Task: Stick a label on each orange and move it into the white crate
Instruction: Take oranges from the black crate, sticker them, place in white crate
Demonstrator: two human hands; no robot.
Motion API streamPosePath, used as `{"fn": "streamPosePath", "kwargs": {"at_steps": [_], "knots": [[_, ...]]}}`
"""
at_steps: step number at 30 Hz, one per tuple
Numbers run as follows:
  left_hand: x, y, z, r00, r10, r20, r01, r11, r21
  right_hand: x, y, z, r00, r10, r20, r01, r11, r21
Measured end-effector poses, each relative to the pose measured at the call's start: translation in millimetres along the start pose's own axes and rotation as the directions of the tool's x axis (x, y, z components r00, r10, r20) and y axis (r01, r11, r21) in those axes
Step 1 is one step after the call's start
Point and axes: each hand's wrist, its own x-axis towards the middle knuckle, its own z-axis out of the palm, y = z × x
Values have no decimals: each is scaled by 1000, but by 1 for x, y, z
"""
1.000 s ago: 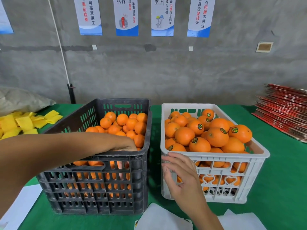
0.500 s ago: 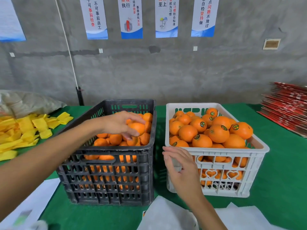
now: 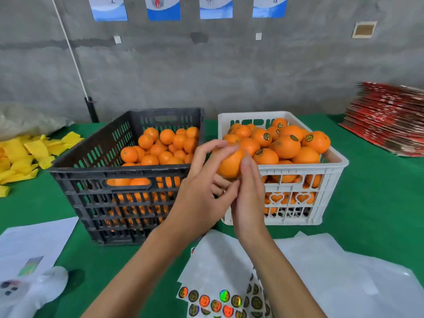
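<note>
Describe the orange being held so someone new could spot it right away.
Find the white plastic crate on the green table. At its near-left corner, both hands grip one round orange in the air. Unlike the crate's oranges, it shows no sticker.

I read this as a fruit-packing workroom: bare concrete wall [image 3: 229, 72] hung with work-rule posters [image 3: 163, 8], green-covered table [image 3: 376, 203], black crate [image 3: 91, 180] and white crate [image 3: 332, 166] heaped with oranges, flattened red cartons [image 3: 387, 125] stacked, holographic label sheets [image 3: 213, 301].
</note>
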Motion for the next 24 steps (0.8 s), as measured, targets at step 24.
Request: {"fn": "streamPosePath", "kwargs": {"at_steps": [24], "knots": [[-163,-95,78,649,-759,-53,615,564,-550,-112,74,-146,654,358,666,575,336,-746]]}}
